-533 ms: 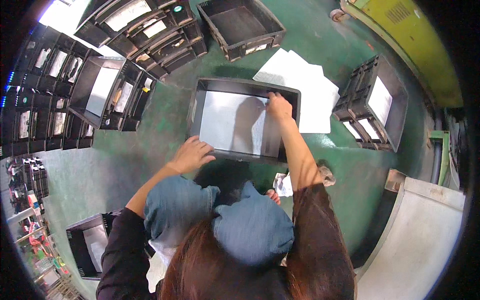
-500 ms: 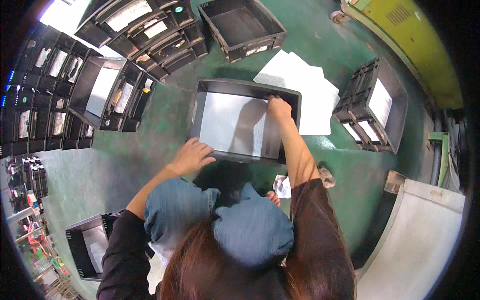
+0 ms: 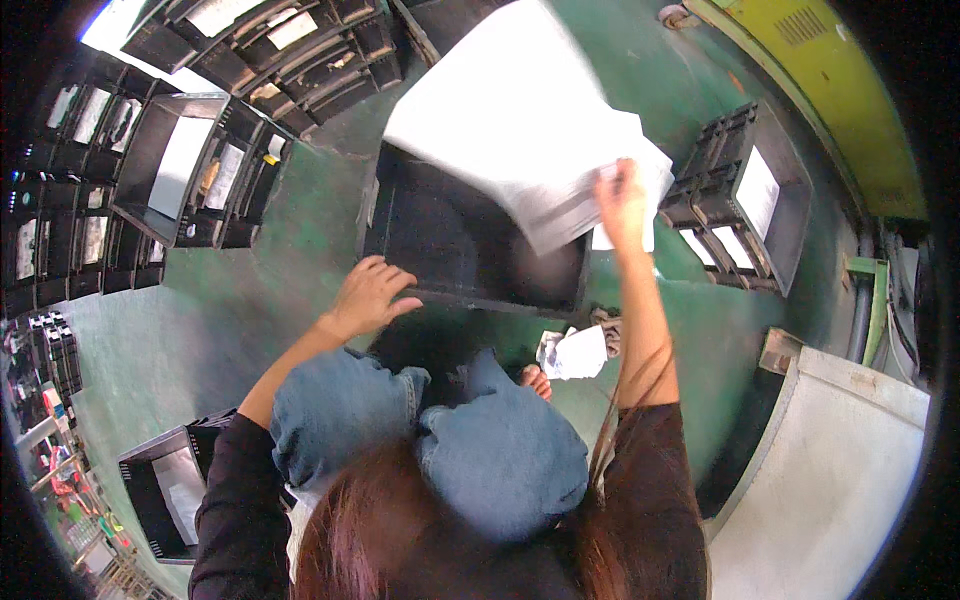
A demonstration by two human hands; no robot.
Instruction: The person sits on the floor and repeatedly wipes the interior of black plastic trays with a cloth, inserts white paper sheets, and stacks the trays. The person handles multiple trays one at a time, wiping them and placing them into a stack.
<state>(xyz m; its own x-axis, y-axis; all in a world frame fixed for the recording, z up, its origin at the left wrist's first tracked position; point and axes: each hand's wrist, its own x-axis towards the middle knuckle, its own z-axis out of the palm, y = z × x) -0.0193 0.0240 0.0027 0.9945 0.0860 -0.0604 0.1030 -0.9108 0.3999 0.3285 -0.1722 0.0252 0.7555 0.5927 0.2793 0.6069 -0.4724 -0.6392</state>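
Note:
A white sheet point(image 3: 510, 100), blurred along its lower corner, hangs tilted over the far side of a black plastic crate point(image 3: 450, 235). My right hand point(image 3: 624, 205) pinches the sheet by its right-hand end, beyond the crate's right side. The bare dark bottom of the crate shows below the sheet, while its far rim is hidden. My left hand point(image 3: 372, 297) is at the crate's near left corner, fingers spread and the thumb apart, touching the rim without holding anything.
Other white sheets point(image 3: 652, 165) lie on the green floor, partly covered by the lifted one. Stacked black crates point(image 3: 195, 165) stand at the left, and more crates point(image 3: 740, 200) at the right. Crumpled cloth and paper point(image 3: 578, 352) lie near my foot. A pale panel point(image 3: 830, 470) borders the lower right.
The sheet that lined the crate's bottom is now up and out of it, in my right hand, which has moved right. My left hand stays near the same corner.

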